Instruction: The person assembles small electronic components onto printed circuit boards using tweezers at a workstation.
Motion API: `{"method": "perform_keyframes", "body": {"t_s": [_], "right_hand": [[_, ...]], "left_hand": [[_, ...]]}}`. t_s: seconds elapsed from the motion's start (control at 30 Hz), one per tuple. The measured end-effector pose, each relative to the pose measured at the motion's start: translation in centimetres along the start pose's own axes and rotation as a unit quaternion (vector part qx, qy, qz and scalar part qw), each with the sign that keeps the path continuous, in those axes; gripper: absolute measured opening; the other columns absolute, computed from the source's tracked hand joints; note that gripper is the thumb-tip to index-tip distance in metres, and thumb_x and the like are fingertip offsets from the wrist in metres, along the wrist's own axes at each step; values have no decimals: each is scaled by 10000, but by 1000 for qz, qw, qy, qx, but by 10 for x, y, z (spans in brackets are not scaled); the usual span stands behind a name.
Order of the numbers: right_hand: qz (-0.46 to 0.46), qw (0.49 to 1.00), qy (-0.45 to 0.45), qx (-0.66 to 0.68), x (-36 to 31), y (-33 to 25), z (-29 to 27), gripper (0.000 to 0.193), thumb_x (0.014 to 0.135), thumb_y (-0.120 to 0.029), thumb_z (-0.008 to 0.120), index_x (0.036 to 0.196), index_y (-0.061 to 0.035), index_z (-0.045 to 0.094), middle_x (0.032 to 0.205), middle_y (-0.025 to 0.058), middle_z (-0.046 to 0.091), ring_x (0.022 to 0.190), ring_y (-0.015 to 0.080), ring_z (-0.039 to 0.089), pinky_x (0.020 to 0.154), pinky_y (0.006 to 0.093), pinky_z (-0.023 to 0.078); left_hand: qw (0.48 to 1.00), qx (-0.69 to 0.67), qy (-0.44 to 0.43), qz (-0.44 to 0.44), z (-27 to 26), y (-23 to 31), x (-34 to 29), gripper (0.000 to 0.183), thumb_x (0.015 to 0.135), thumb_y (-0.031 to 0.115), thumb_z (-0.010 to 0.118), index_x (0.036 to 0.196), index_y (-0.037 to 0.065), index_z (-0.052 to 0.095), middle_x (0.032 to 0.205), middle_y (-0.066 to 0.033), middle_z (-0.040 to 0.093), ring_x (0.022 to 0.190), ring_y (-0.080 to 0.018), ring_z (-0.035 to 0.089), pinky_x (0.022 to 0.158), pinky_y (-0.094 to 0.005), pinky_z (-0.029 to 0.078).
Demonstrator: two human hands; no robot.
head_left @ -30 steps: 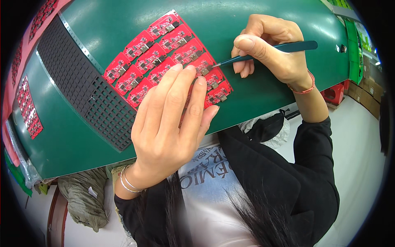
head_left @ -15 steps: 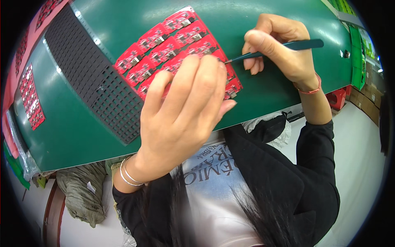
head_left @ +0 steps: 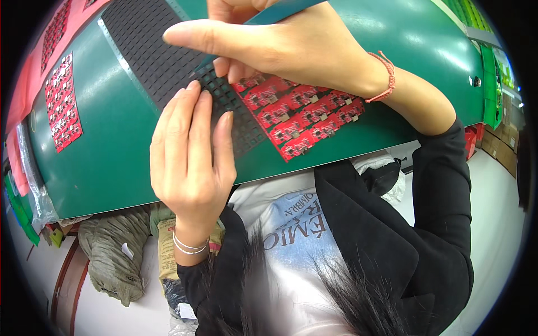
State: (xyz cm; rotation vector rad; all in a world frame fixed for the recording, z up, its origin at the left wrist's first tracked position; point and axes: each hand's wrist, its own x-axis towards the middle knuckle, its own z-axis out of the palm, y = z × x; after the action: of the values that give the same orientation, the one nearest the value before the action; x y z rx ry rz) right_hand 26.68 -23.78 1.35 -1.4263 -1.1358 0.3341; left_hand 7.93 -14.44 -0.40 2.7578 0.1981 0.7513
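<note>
My right hand (head_left: 302, 47) is closed around dark teal tweezers (head_left: 274, 14), which slant down to the left. Their tip meets a black sheet (head_left: 151, 45) cut into a grid of small squares, some punched out as open holes. Right beside the tip, the fingertips of my left hand (head_left: 193, 157) rest on that same sheet, fingers stretched out and holding nothing. Under and to the right of my right hand lies a panel of red circuit boards (head_left: 305, 115) with small silver components. My right hand hides its upper part.
Another red circuit board panel (head_left: 63, 106) lies at the left on the green table (head_left: 117, 162). Farther left, pink sheeting (head_left: 33, 95) carries more red boards. Green bins (head_left: 493, 84) stand at the right edge. Bags (head_left: 115, 257) sit below the table's near edge.
My right hand has moved left with the tweezers, from the circuit boards to the black sheet. My left hand has left the boards for that sheet. The board panel appears lower and turned.
</note>
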Motion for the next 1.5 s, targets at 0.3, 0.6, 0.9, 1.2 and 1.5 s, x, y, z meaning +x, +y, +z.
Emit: {"method": "perform_keyframes", "body": {"t_s": [0.3, 0.6, 0.9, 1.2, 1.5], "right_hand": [[158, 981, -39, 105, 1, -2, 9, 354, 981, -184, 750, 703, 8, 645, 604, 48, 656, 514, 65, 597, 449, 201, 419], [201, 974, -35, 96, 1, -5, 11, 351, 990, -197, 742, 716, 1, 647, 628, 61, 678, 524, 70, 625, 459, 189, 444], [225, 966, -60, 114, 0, -3, 12, 314, 996, -210, 737, 784, 1, 639, 687, 72, 707, 559, 84, 662, 477, 188, 479], [312, 919, 4, 241, -9, -40, -33, 327, 1016, -285, 708, 848, -17, 621, 715, 113, 716, 613, 135, 722, 496, 231, 559], [318, 942, 31, 97, -114, -38, -114, 289, 1029, -206, 680, 838, 4, 626, 763, 112, 713, 611, 154, 725, 487, 237, 527]], "left_hand": [[1000, -8, 22, -5, 4, -10, -6, 249, 828, 28, 793, 1048, -82, 759, 1136, -155, 746, 1056, -304, 721, 911, -369, 589], [999, -13, 34, -1, 7, -12, -7, 258, 799, 36, 803, 1025, -81, 764, 1116, -155, 750, 1049, -299, 722, 901, -361, 591], [999, -9, 37, -1, 7, -11, -9, 268, 791, 40, 811, 1025, -80, 764, 1122, -157, 748, 1046, -299, 722, 903, -363, 595], [999, -16, 36, -2, 5, -7, -5, 250, 821, 48, 823, 1049, -42, 771, 1110, -140, 757, 1036, -295, 727, 909, -371, 587], [971, -189, -45, 141, 16, 64, 1, 282, 842, 158, 825, 1068, -3, 775, 1070, -104, 729, 1001, -286, 720, 846, -373, 566]]}}
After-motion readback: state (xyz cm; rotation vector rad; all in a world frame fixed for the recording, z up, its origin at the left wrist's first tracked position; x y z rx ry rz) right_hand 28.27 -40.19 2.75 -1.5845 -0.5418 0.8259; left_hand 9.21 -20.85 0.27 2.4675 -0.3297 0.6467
